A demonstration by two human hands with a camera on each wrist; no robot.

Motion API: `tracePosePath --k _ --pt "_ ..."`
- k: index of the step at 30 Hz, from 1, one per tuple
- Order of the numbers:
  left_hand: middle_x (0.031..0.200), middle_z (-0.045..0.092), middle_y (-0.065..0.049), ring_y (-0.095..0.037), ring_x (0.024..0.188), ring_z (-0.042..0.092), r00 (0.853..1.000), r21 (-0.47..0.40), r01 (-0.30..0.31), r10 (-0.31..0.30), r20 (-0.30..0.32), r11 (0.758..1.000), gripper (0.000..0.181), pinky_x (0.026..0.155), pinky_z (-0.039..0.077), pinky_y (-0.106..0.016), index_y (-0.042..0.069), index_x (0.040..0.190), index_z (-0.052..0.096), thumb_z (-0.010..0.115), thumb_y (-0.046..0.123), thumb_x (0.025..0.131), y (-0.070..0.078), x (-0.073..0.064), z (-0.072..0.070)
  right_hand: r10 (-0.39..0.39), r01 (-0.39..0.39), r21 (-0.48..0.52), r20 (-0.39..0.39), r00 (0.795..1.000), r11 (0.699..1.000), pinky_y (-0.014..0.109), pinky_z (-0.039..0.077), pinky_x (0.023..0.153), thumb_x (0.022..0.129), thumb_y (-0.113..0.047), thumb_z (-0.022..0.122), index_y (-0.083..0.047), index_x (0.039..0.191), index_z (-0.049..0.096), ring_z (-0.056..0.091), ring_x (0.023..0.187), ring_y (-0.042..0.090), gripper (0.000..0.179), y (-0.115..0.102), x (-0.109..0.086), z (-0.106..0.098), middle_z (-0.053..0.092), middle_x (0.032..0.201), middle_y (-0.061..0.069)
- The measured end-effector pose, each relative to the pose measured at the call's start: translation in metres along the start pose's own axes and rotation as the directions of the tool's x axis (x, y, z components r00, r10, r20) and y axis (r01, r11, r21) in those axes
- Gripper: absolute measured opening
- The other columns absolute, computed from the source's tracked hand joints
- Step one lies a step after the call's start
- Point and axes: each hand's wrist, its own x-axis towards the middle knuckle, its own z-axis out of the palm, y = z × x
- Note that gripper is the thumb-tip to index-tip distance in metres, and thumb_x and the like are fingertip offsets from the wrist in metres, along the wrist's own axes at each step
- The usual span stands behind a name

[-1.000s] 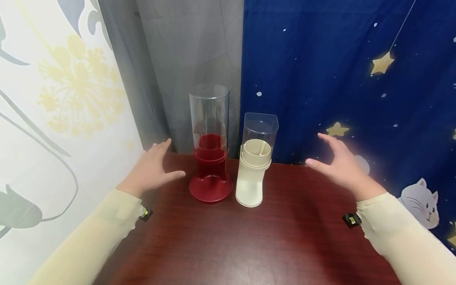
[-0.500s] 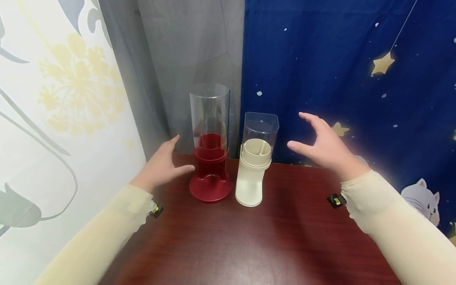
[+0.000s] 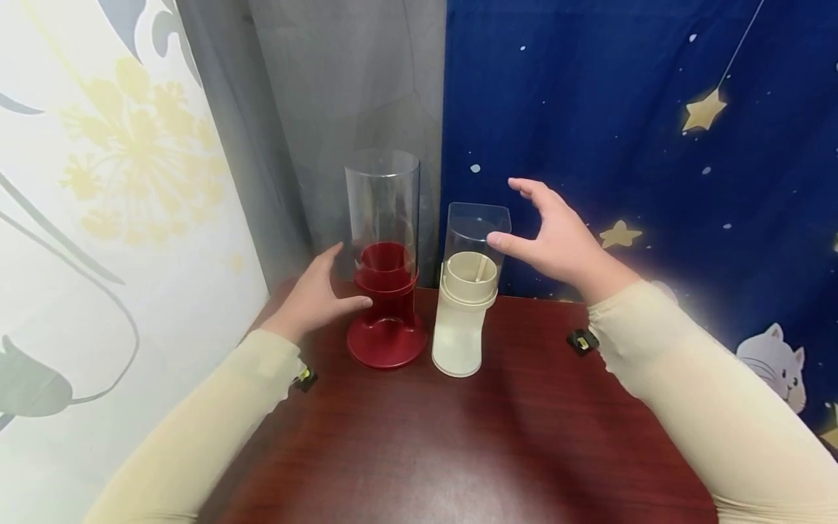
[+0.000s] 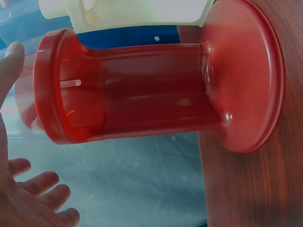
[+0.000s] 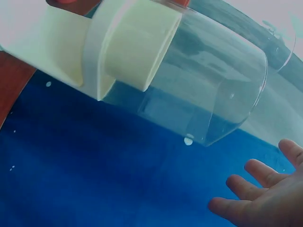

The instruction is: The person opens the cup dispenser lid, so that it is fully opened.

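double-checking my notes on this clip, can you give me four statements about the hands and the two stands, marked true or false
1. The red stand and the cream stand are both upright on the table. True.
2. The left hand grips the red stand. False: it holds nothing.
3. The right hand is nearer the cream stand than the red stand. True.
4. The red stand's clear tube is shorter than the cream stand's clear container. False: it is taller.
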Motion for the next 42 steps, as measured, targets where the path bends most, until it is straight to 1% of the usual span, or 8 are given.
tracePosePath --k 5,8,13,17,24,31,36,42 --pt "0.172 0.028 -0.015 -0.04 0.157 0.031 1.0 -0.01 -0.022 0.022 -0.003 1.0 0.12 0.115 0.042 -0.066 0.017 0.17 0.017 0.088 0.051 0.08 -0.003 0.004 0.007 -0.017 0.017 0.021 0.01 1.0 1.0 0.065 0.029 0.124 0.089 -0.057 0.077 -0.026 0.165 0.033 0.033 0.156 0.036 0.093 -0.011 0.013 0.005 0.034 0.17 0.009" --pt "0.172 0.028 -0.014 -0.039 0.157 0.031 1.0 -0.036 -0.028 0.027 -0.011 0.999 0.12 0.116 0.042 -0.065 0.017 0.17 0.016 0.089 0.049 0.08 -0.004 0.005 0.009 -0.013 0.012 0.044 0.008 1.0 0.999 0.065 0.028 0.124 0.089 -0.058 0.076 -0.027 0.166 0.032 0.032 0.157 0.036 0.094 -0.016 0.02 0.009 0.031 0.171 0.009" --pt "0.172 0.029 -0.014 -0.039 0.156 0.032 1.0 -0.09 -0.024 0.022 -0.02 0.996 0.123 0.116 0.041 -0.065 0.018 0.17 0.013 0.091 0.046 0.079 -0.003 0.009 0.014 0.008 -0.008 0.095 0.002 1.0 0.995 0.064 0.028 0.124 0.09 -0.061 0.075 -0.03 0.167 0.029 0.029 0.159 0.033 0.094 -0.026 0.031 0.015 0.028 0.173 0.005" --pt "0.171 0.029 -0.015 -0.039 0.156 0.031 0.999 -0.114 -0.029 0.027 -0.018 0.993 0.124 0.117 0.04 -0.064 0.016 0.17 0.011 0.091 0.045 0.08 -0.003 0.01 0.02 0.013 -0.014 0.12 0.007 1.0 0.993 0.062 0.029 0.125 0.09 -0.062 0.075 -0.031 0.167 0.029 0.028 0.159 0.031 0.095 -0.032 0.039 0.021 0.027 0.174 0.002" --pt "0.17 0.03 -0.015 -0.039 0.156 0.032 0.999 -0.154 -0.03 0.027 -0.018 0.988 0.127 0.116 0.042 -0.064 0.017 0.17 0.009 0.092 0.045 0.079 -0.003 0.012 0.028 -0.002 0.0 0.126 0.008 1.0 0.992 0.058 0.031 0.125 0.089 -0.063 0.075 -0.032 0.166 0.03 0.03 0.158 0.027 0.095 -0.045 0.048 0.031 0.029 0.172 -0.001" --pt "0.168 0.034 -0.014 -0.036 0.152 0.039 0.998 -0.241 -0.061 0.051 -0.047 0.968 0.126 0.116 0.045 -0.059 0.017 0.169 0.009 0.093 0.042 0.079 0.002 0.015 0.034 -0.01 0.008 0.108 0.018 1.0 0.994 0.055 0.03 0.127 0.088 -0.066 0.074 -0.032 0.167 0.029 0.028 0.159 0.022 0.097 -0.056 0.055 0.04 0.027 0.173 -0.003" --pt "0.168 0.033 -0.017 -0.037 0.152 0.038 0.998 -0.26 -0.049 0.036 -0.055 0.964 0.128 0.117 0.043 -0.059 0.015 0.169 0.006 0.093 0.043 0.079 0.005 0.016 0.037 -0.007 0.005 0.108 0.013 1.0 0.994 0.053 0.03 0.127 0.087 -0.067 0.074 -0.034 0.166 0.029 0.029 0.159 0.02 0.097 -0.063 0.061 0.045 0.027 0.174 -0.004" --pt "0.165 0.036 -0.016 -0.037 0.15 0.041 0.998 -0.296 -0.039 0.026 -0.049 0.954 0.128 0.113 0.048 -0.059 0.017 0.169 0.005 0.092 0.043 0.079 0.003 0.019 0.042 0.023 -0.026 0.114 0.028 0.999 0.993 0.054 0.032 0.126 0.085 -0.07 0.074 -0.036 0.167 0.027 0.029 0.159 0.02 0.1 -0.071 0.066 0.05 0.025 0.174 -0.005"
